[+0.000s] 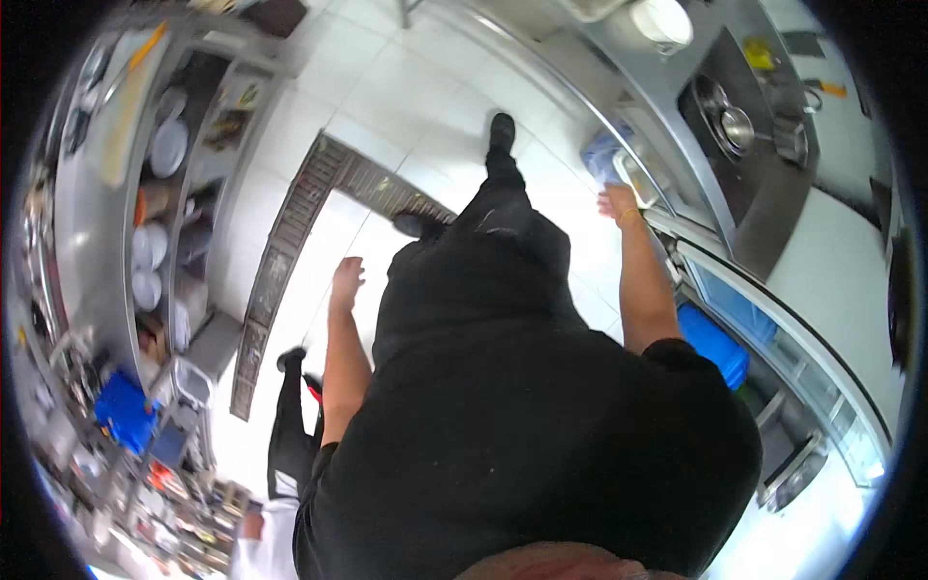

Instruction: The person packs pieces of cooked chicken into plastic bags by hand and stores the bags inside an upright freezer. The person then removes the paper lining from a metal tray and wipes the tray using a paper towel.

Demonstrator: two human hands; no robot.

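My left hand (pixel 348 282) hangs out at my side above the white tiled floor, its fingers loosely apart and nothing in them. My right hand (pixel 619 201) is held out on the other side, fingers spread, with a yellow band at the wrist. Beside it, under the steel counter, sits a pale container (pixel 634 180) with a bluish plastic item (pixel 601 153) near it. The right hand overlaps the container's edge in view; I cannot tell whether they touch. My black shoe (pixel 502 132) is stretched forward on the floor.
A dark floor drain grate (pixel 290 253) bends across the tiles. On the left, steel shelves hold white plates (pixel 168 148). Steel pots (pixel 737 130) sit in a sink at right, behind a glass-doored unit (pixel 773 338). Another person's legs (pixel 288 425) show behind my left side.
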